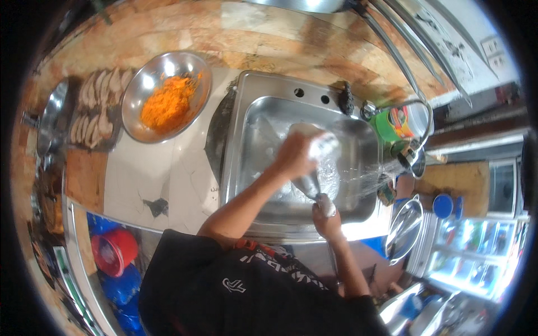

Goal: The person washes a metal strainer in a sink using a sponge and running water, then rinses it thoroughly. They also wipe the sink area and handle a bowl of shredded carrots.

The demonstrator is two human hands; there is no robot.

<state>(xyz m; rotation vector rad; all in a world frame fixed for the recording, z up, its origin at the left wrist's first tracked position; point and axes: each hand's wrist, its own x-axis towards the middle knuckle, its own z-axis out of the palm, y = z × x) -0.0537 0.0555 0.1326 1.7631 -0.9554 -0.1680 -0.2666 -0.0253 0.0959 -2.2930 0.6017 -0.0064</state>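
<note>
Over the steel sink, my left hand is closed around a white, foam-covered wad, perhaps a sponge. It presses this onto a shiny metal utensil whose full shape is hidden behind the hand and suds. Nearer to me, my right hand is wrapped around the utensil's narrow part, with suds on the fingers. A thin shaft seems to run on below that hand. Water sprays from the faucet into the sink's right side. Foam and wet streaks lie on the basin floor.
Left on the tiled counter stand a steel bowl of shredded orange food and a tray of pale pieces. A green container sits behind the faucet. Below left is a red bucket; a strainer is at right.
</note>
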